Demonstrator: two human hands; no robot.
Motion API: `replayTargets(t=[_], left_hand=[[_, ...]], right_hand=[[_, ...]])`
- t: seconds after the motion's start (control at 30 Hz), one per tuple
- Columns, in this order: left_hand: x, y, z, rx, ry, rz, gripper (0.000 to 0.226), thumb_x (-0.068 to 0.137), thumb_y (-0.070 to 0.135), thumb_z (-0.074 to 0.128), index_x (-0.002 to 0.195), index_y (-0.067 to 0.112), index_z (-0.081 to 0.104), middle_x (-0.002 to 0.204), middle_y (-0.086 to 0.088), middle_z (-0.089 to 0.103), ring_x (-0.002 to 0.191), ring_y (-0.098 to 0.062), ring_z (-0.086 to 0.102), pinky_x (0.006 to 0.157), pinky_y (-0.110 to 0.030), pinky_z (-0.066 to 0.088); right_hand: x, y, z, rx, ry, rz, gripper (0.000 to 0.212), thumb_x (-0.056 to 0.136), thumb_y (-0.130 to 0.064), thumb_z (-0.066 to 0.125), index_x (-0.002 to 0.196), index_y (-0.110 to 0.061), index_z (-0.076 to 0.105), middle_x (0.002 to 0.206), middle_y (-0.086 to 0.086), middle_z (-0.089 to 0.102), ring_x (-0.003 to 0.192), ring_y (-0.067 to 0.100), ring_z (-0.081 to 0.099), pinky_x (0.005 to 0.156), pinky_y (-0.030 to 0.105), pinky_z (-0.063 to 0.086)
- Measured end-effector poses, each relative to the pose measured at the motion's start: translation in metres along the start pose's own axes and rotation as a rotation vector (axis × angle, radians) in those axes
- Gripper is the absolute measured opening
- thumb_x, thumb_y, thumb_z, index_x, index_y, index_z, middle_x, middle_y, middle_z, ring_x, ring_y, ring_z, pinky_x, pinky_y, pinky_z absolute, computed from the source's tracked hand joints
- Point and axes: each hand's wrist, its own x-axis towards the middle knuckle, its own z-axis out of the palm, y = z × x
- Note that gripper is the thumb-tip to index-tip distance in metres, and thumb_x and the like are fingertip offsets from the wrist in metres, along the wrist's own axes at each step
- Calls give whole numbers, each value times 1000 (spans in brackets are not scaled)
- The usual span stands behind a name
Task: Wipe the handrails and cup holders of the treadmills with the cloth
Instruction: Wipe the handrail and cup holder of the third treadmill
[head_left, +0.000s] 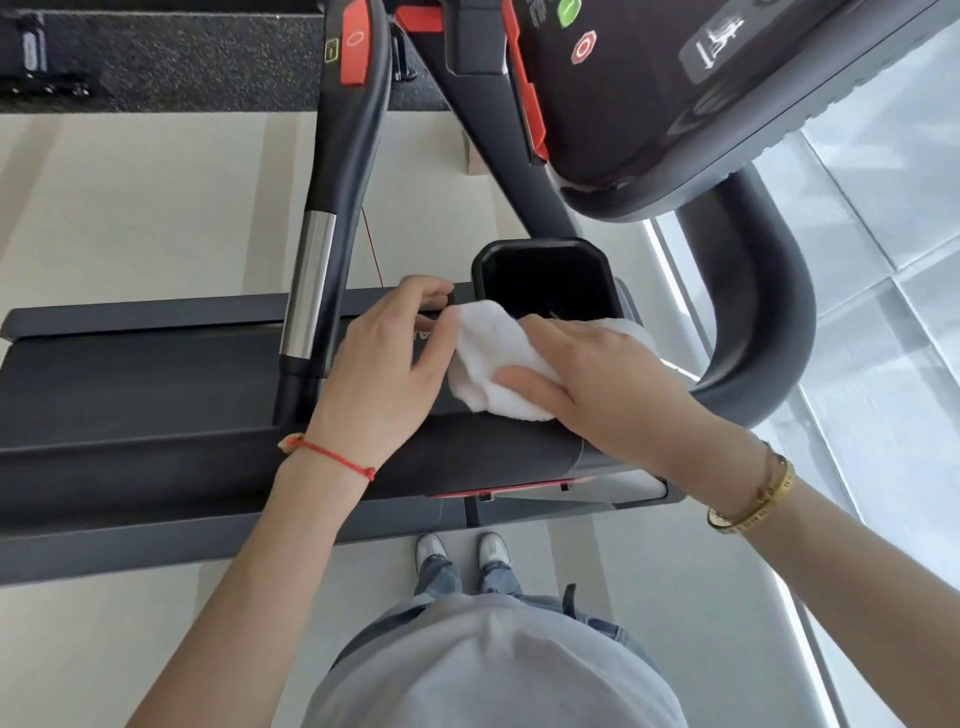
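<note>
A white cloth (488, 358) lies bunched on the near rim of a black, square cup holder (540, 275) of the treadmill. My right hand (602, 384) grips the cloth from the right, thumb over its top and fingers curled under its lower edge. My left hand (384, 364) sits just left of the cloth, its fingertips curled and pinching the cloth's upper left edge by the holder's corner. A black handrail with a chrome section (311, 280) runs upward to the left of my left hand. A thick curved handrail (753, 312) arcs on the right.
The treadmill console (675, 93) with red and green buttons hangs above the cup holder. The dark belt deck (130, 384) stretches left below my arms. A glass wall (883, 286) lies to the right. My feet stand on pale floor (156, 649) beside the deck.
</note>
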Motion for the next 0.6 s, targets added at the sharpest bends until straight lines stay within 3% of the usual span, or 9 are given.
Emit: replayTargets(t=[0.07,0.13,0.2,0.27,0.33,0.4,0.5,0.6], left_hand=[[4,5,2,-7,-7,2,34,100,36,46,130,22,54,120,10,64,102,-1,60,90,-25,53],[8,11,5,-10,-5,14,36,100,35,46,133,23,54,120,10,63,102,-3,61,90,-30,54],[12,15,10,-1,-5,26,38,100,32,48,136,21,53,123,7,62,105,-9,61,91,-37,54],[17,17,16,31,-21,13,45,101,33,48,143,18,47,133,2,59,115,-15,59,96,-40,52],[21,17,21,73,-30,-6,51,100,34,48,147,16,41,141,-2,54,122,-19,57,100,-41,50],[23,16,24,109,-33,-13,54,100,34,49,149,15,38,142,-4,52,123,-22,56,102,-38,47],[24,13,26,132,-41,-23,53,100,31,49,148,14,40,136,-6,56,120,-24,57,98,-38,48],[24,11,27,128,-45,-30,51,100,31,47,148,15,41,134,-6,59,121,-23,57,99,-37,47]], right_hand=[[-11,7,-1,108,34,23,47,98,-48,37,118,-10,55,95,0,60,94,22,56,76,22,33],[-20,8,2,122,94,74,58,97,-49,31,130,-7,52,119,5,63,121,23,51,97,24,37],[-29,8,7,136,156,161,63,97,-47,27,140,-4,44,144,8,49,141,21,35,112,32,34],[-34,8,11,208,186,268,67,97,-49,23,149,-7,30,159,4,26,148,17,19,117,34,28],[-34,4,14,312,203,393,75,92,-57,20,153,-13,17,163,1,9,148,17,18,108,34,37],[-30,0,16,351,193,458,82,88,-63,16,153,-13,9,164,4,4,146,21,25,100,38,42],[-9,7,15,418,164,484,71,95,-51,28,147,-5,15,154,14,23,129,31,44,87,35,45],[28,33,5,462,60,618,51,101,-38,41,135,-2,32,129,17,50,105,29,52,79,30,36]])
